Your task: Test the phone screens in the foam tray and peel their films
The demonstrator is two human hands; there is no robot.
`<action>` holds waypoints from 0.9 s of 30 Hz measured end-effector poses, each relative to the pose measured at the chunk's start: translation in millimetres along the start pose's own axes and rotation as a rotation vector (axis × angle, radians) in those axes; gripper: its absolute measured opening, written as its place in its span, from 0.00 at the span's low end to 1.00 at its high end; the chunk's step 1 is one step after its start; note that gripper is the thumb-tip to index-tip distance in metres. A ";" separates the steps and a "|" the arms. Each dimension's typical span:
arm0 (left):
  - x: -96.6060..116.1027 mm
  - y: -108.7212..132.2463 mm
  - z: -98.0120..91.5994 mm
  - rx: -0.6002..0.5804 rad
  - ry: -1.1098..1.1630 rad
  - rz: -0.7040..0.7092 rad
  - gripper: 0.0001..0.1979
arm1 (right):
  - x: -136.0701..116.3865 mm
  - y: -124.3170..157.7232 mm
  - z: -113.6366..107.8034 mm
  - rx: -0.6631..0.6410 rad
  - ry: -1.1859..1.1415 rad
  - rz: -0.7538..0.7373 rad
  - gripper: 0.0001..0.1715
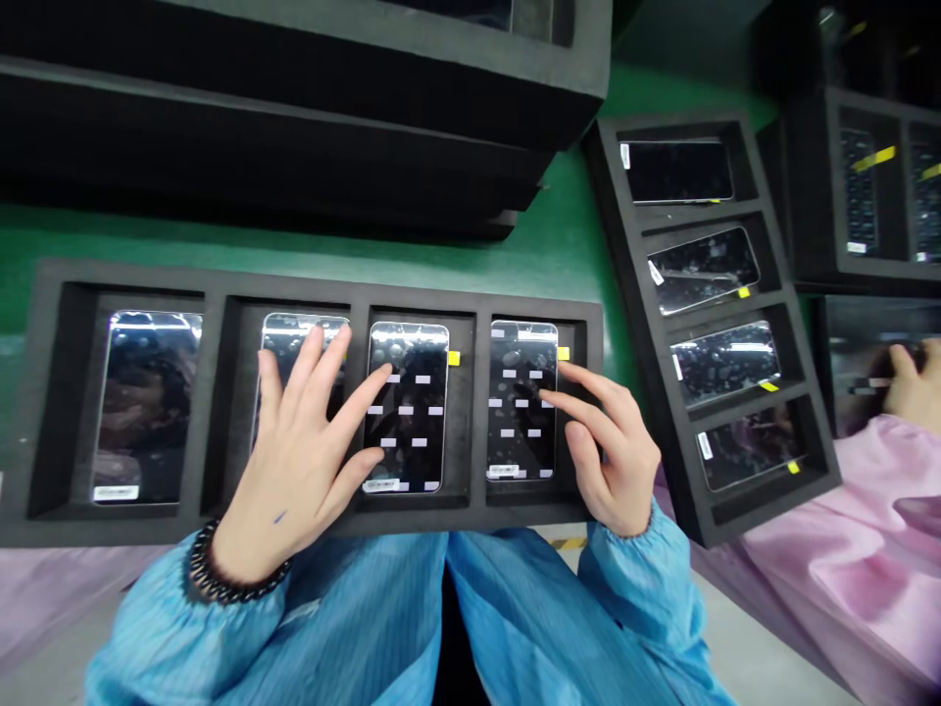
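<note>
A black foam tray with several slots lies in front of me, a phone in each. My left hand lies open with fingers spread over the second phone, its index tip touching the third phone. My right hand is at the right edge of the fourth phone, fingers apart, the index tip resting on its glass. The third and fourth phones carry small white stickers and yellow tabs. The first phone is untouched. Both sleeves are blue.
A second foam tray with several phones lies angled at the right. Stacked black trays fill the back. More trays stand far right, where another person's hand and pink sleeve work. The table is green.
</note>
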State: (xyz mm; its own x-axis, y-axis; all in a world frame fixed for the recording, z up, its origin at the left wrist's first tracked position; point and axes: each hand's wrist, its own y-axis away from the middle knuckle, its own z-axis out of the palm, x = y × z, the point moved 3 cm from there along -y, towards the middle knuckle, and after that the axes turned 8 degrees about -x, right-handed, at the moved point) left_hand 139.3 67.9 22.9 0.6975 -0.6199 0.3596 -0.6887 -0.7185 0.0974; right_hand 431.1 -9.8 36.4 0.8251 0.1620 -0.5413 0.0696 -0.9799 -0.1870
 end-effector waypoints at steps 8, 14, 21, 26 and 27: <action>0.0 -25.2 -18.5 0.015 -0.122 0.008 0.29 | -2.4 -39.4 13.2 -0.138 0.324 -0.056 0.20; -11.1 -31.0 -22.5 0.011 -0.177 0.018 0.27 | -4.6 -57.3 21.5 -0.265 0.394 -0.092 0.23; -7.3 -37.5 -18.6 0.003 -0.234 0.064 0.28 | 2.3 -46.9 12.4 -0.169 0.431 -0.036 0.22; -6.8 -46.0 -14.5 -0.011 -0.228 0.113 0.27 | 6.0 -40.0 6.6 -0.111 0.438 0.005 0.21; -7.0 -46.7 -14.6 -0.011 -0.219 0.109 0.27 | 7.4 -38.8 5.2 -0.092 0.442 0.016 0.21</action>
State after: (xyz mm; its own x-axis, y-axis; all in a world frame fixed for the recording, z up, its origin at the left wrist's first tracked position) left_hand 163.6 110.4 29.4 0.6442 -0.7481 0.1588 -0.7637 -0.6407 0.0796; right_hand 431.5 30.0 35.4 0.9853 0.1008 -0.1381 0.0878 -0.9914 -0.0975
